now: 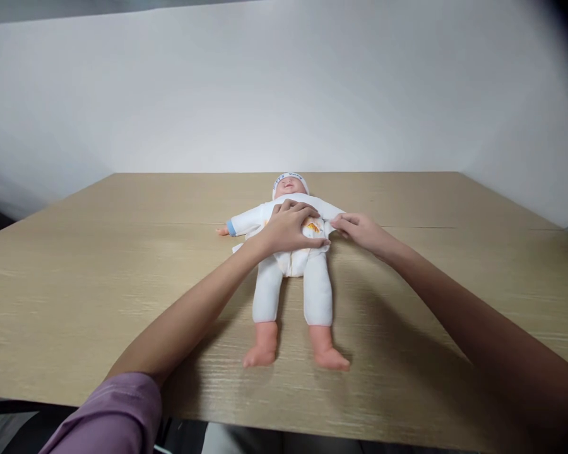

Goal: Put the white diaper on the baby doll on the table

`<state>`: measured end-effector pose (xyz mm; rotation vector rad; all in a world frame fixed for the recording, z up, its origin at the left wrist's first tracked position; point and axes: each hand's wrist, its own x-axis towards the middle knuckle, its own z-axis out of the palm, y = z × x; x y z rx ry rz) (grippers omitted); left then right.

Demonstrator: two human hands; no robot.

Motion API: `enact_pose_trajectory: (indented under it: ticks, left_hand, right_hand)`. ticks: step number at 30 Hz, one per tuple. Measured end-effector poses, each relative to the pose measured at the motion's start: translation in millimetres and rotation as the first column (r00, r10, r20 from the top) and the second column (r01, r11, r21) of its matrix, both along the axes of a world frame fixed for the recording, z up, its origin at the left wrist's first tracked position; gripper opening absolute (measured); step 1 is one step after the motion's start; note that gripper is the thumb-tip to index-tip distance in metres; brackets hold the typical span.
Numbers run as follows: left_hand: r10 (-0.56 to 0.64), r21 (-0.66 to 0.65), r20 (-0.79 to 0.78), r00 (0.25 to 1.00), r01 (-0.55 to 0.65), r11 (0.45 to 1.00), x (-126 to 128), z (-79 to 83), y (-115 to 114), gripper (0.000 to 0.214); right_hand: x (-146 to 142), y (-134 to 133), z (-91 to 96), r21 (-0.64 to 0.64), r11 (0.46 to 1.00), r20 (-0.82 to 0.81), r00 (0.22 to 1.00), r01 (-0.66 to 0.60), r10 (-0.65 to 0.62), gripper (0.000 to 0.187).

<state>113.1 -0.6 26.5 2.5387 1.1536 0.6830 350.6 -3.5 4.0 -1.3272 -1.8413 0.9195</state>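
A baby doll (318, 296) in white clothes and a white cap lies on its back, feet toward me. Round its hips is a white diaper (293, 263) with an orange print on its front. My left hand (291, 228) lies over the doll's belly, fingers spread, resting on the front of the diaper. At the doll's side on the right, my right hand (353, 228) pinches the white diaper tab (332, 226) between thumb and fingers. Another white tab sticks out on the left side, partly behind my left wrist.
The doll lies on a wide wooden table (99, 277) with a seam across its far part. A pale wall (284, 88) stands behind the table. The near table edge runs just in front of my lap.
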Motion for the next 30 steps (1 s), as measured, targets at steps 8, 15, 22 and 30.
enact_pose_trajectory:
  ticks: [8, 15, 22, 30]
  left_hand:
    - [0.025, -0.063, 0.005, 1.0, -0.024, 0.998, 2, 3.3, -2, 0.052]
    - [-0.147, -0.211, 0.273, 0.951, 0.208, 0.955, -20, 5.6, 10, 0.076]
    - [0.114, -0.092, 0.425, 0.898, -0.083, 0.992, -75, -27.2, -10, 0.039]
    - [0.301, 0.049, -0.011, 0.954, -0.3, 0.953, -148, -71.2, -18, 0.043]
  right_hand:
    - [-54, -5, -11.1, 0.211, 0.974, -0.029, 0.996, 0.085, -0.081, 0.034]
    - [-37, -50, -26.9, 0.583, 0.784, 0.212, 0.972, -0.212, 0.106, 0.047]
    - [-29, -44, -36.8, 0.608, 0.755, 0.236, 0.964, -0.245, 0.123, 0.05]
    - [-64, -44, 3.4, 0.697, 0.698, 0.23, 0.973, -0.165, 0.0, 0.019]
